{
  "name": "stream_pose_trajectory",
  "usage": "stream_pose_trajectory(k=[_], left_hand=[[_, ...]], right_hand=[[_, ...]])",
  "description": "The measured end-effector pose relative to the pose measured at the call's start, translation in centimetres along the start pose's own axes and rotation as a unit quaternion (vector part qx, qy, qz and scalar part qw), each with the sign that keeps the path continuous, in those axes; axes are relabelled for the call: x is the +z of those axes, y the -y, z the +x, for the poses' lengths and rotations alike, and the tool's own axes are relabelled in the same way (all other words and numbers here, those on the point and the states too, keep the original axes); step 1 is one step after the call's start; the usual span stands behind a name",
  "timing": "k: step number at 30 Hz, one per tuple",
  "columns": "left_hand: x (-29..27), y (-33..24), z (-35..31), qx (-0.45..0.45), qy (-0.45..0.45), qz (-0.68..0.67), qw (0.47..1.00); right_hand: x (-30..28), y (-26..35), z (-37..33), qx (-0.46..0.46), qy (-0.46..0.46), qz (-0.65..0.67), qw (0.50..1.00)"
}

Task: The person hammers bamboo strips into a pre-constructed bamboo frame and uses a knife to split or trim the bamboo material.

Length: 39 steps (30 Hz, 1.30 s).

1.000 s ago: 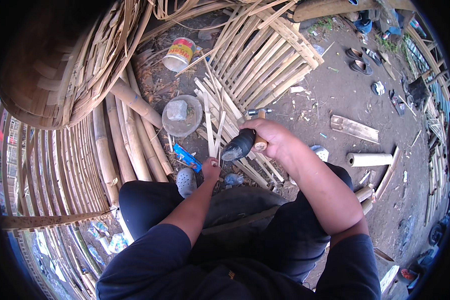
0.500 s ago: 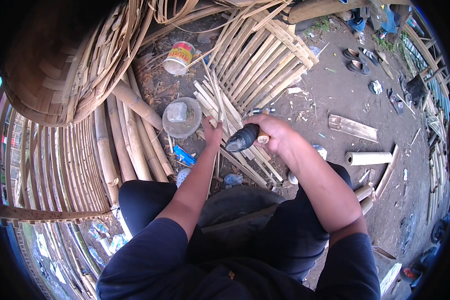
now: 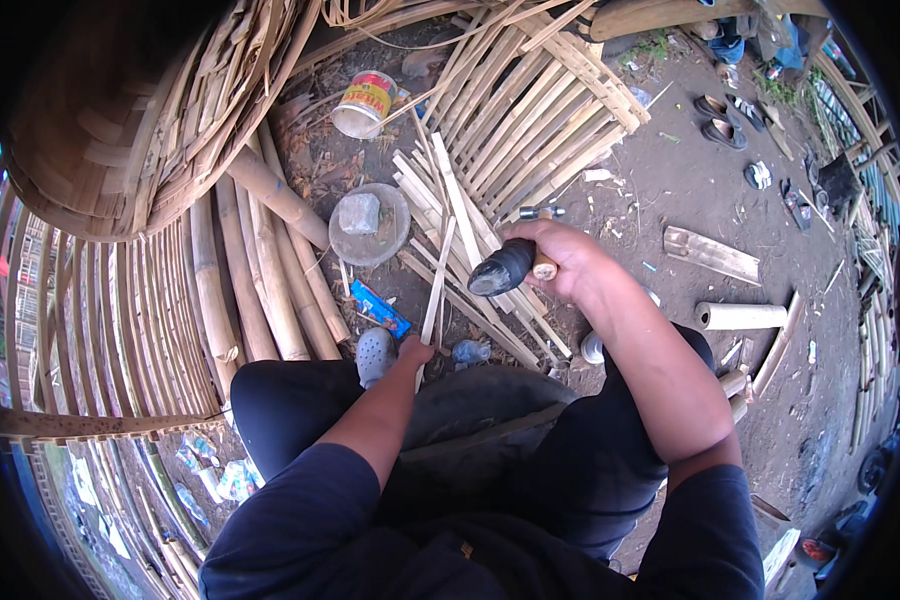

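My left hand point(image 3: 415, 350) is closed on a thin bamboo strip point(image 3: 436, 290), close to my left knee. The strip slants up and away toward the pile. In my right hand point(image 3: 565, 258) are a hammer point(image 3: 542, 212), its wooden handle end pointing at me, and a thick black-wrapped handle point(image 3: 501, 268) beside it. What the black-wrapped handle belongs to is hidden. Beneath and beyond both hands lie loose split bamboo strips point(image 3: 450, 205). Farther off, a slatted bamboo panel point(image 3: 545, 115) rests on the ground.
A stone block point(image 3: 359, 213) sits on a round grey lid point(image 3: 375, 250). Beyond it lies a tipped bucket point(image 3: 363, 105). A blue packet point(image 3: 380, 306) and a grey clog point(image 3: 375, 356) are near my left knee. Bamboo poles point(image 3: 260, 270) lie left; split bamboo point(image 3: 710, 255) lies right.
My left hand has drawn back toward my left knee, pulling the bamboo strip nearer. My right hand has shifted slightly right, still holding the hammer and the black-wrapped handle.
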<state>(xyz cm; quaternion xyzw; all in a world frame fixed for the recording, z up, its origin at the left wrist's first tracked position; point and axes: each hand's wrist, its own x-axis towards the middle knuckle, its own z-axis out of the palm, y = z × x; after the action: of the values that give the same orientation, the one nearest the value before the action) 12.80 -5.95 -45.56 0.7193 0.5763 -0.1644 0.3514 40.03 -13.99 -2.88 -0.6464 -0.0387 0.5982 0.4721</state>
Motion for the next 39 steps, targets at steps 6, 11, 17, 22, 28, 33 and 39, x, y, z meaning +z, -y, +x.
stream_pose_trajectory(k=[6, 11, 17, 22, 28, 33, 39], left_hand=[[-0.1, -0.1, -1.8, 0.008, -0.025, 0.007, 1.0], [1.2, 1.2, -1.3, 0.023, -0.072, -0.03, 0.997], [2.1, 1.2, -0.9, 0.006, -0.06, -0.045, 0.997], [1.7, 1.6, -0.7, 0.015, -0.021, -0.046, 0.999], [2.5, 2.5, -0.1, 0.028, -0.054, -0.072, 0.996], [2.9, 2.1, 0.1, 0.014, -0.052, -0.061, 0.997], [2.5, 2.1, -0.2, 0.021, -0.069, -0.039, 0.997]], right_hand=[[-0.9, -0.6, 1.3, 0.017, 0.005, 0.02, 1.0], [-0.6, -0.5, 1.1, 0.021, -0.014, 0.018, 1.0], [-0.6, -0.2, 0.6, 0.017, -0.029, -0.003, 0.999], [-1.0, -0.3, 1.1, 0.016, -0.017, -0.003, 1.0], [-0.8, -0.3, 1.0, 0.019, -0.018, 0.004, 1.0], [-1.1, -0.6, 1.6, 0.008, -0.038, 0.025, 0.999], [-1.3, -0.6, 1.9, 0.011, -0.006, 0.037, 0.999]])
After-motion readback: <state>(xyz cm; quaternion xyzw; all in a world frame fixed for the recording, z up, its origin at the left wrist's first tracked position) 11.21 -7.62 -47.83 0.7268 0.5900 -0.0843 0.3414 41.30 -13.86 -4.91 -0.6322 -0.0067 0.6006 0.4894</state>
